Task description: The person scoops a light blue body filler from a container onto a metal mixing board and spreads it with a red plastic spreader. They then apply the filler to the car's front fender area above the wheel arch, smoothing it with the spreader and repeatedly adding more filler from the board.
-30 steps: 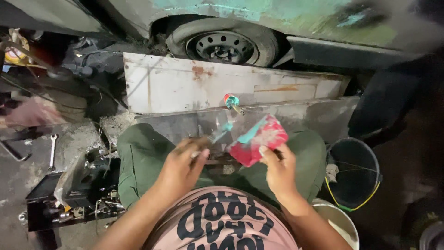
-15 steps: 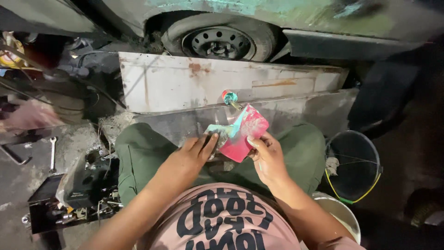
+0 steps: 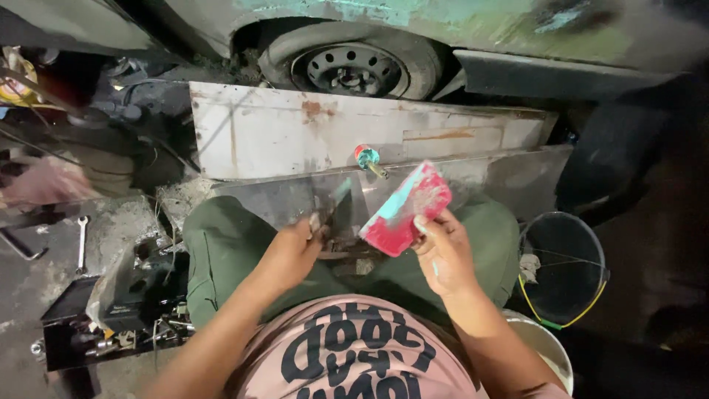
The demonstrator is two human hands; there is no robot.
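Seated person, head view looking down over a pink printed shirt (image 3: 354, 355) and green trousers (image 3: 221, 251). Right hand (image 3: 443, 255) closed around the lower edge of a flat red rectangular block smeared with turquoise filler (image 3: 406, 209), thumb on the near face, fingers behind; block tilted, upper corner pointing up and away from the body. Left hand (image 3: 292, 251) curled, fingertips pinching a thin flat metal blade (image 3: 334, 203) that rises from the fingers toward the block; blade is blurred, and whether its tip touches the block cannot be told. The two hands sit close together above the lap, block just right of the blade. Beyond the hands, a grey sheet-metal panel (image 3: 509, 177) leans across the knees, and behind it stands a white rust-stained metal panel (image 3: 295, 133). A small tool with a red and turquoise handle (image 3: 367, 158) lies on the panel edge, just beyond the block. Further off, a dark car wheel with steel rim (image 3: 347, 66) under a patchy green car body (image 3: 413, 22). Right of the right hand, a dark round bucket with a yellow-green wire rim (image 3: 565, 273); a white bucket (image 3: 546, 347) nearer the right elbow. Left of the left hand, a dark toolbox with cluttered parts (image 3: 125, 303), and a wrench (image 3: 81, 244) on the concrete floor (image 3: 29, 295) well beyond that.
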